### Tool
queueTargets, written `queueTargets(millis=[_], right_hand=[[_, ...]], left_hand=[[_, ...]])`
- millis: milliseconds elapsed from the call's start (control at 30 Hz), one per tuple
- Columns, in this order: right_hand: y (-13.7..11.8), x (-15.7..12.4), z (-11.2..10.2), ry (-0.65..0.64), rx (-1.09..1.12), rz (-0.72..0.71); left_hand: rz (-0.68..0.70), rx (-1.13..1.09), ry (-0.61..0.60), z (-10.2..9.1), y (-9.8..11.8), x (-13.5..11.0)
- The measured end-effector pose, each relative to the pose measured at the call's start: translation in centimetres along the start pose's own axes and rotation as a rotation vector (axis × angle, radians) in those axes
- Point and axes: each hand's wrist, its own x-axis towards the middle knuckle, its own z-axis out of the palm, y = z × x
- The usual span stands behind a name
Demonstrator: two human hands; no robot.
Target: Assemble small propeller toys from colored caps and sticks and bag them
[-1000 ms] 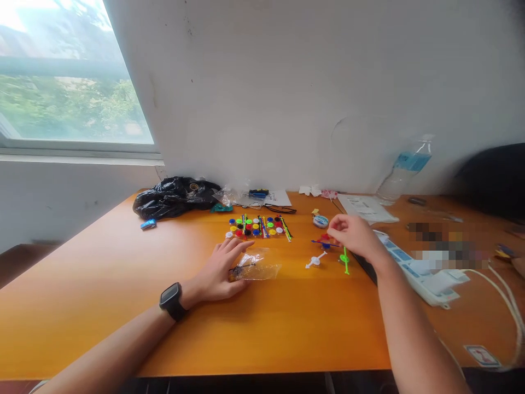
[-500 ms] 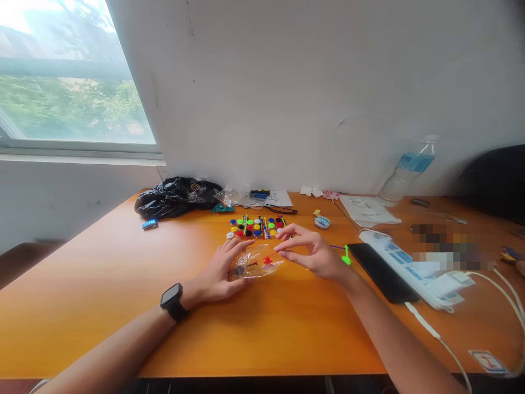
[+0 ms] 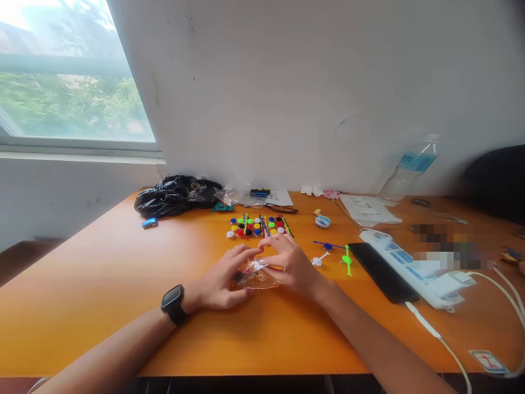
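Observation:
A small clear plastic bag (image 3: 262, 282) lies on the wooden table between my two hands, with small dark parts inside. My left hand (image 3: 223, 279), wearing a black watch, curves around the bag's left side, its thumb and fingers on the plastic. My right hand (image 3: 289, 265) pinches at the bag's upper right, its fingertips close to the left ones. Just beyond stand rows of small colored caps (image 3: 257, 225) with thin colored sticks among them. Right of my hand lie a blue piece (image 3: 328, 246), a white piece (image 3: 318, 261) and a green piece (image 3: 347, 259), each a stick with a round base.
A black phone (image 3: 383, 272) and a white power strip (image 3: 406, 268) with cables lie at the right. At the back are a black plastic bag (image 3: 176, 197), papers (image 3: 369, 209), a clear bottle (image 3: 410, 169) and a small round container (image 3: 322, 221). A blue packet (image 3: 150, 222) is at the left.
My right hand has moved left and down onto the bag, uncovering the blue and white pieces. The red piece and orange stick seen at the bag no longer show clearly. My left hand stays about in place.

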Motion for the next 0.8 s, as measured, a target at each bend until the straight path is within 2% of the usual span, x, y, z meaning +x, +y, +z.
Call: queueTargets(millis=[200, 267, 333, 433, 533, 600, 700, 800], right_hand=[[0.0, -0.1, -0.2, 0.144, -0.010, 0.053], [-0.1, -0.1, 0.0, 0.106, -0.016, 0.050], [-0.4, 0.0, 0.1, 0.014, -0.005, 0.038], [-0.6, 0.5, -0.9, -0.050, 0.123, 0.077], [0.7, 0.4, -3.6, -0.011, 0.317, 0.222], [2.5, -0.5, -5.7, -0.103, 0.354, 0.346], [5.9, -3.5, -7.9, -0.293, 0.168, 0.582], [8.4, -6.5, -8.4, -0.405, 0.022, 0.795]], left_hand=[[-0.040, -0.034, 0.001, -0.1, 0.0, 0.1], [-0.030, -0.065, -0.006, 0.0, 0.0, 0.0], [-0.004, -0.073, -0.008, 0.2, 0.0, 0.0], [0.008, -0.039, -0.002, 0.2, -0.2, 0.0], [-0.024, -0.012, 0.000, -0.1, -0.1, 0.0], [-0.039, -0.004, -0.001, -0.4, 0.0, 0.1], [-0.048, 0.008, -0.005, -0.5, 0.2, 0.1], [-0.053, 0.018, -0.001, -0.5, 0.2, 0.1]])
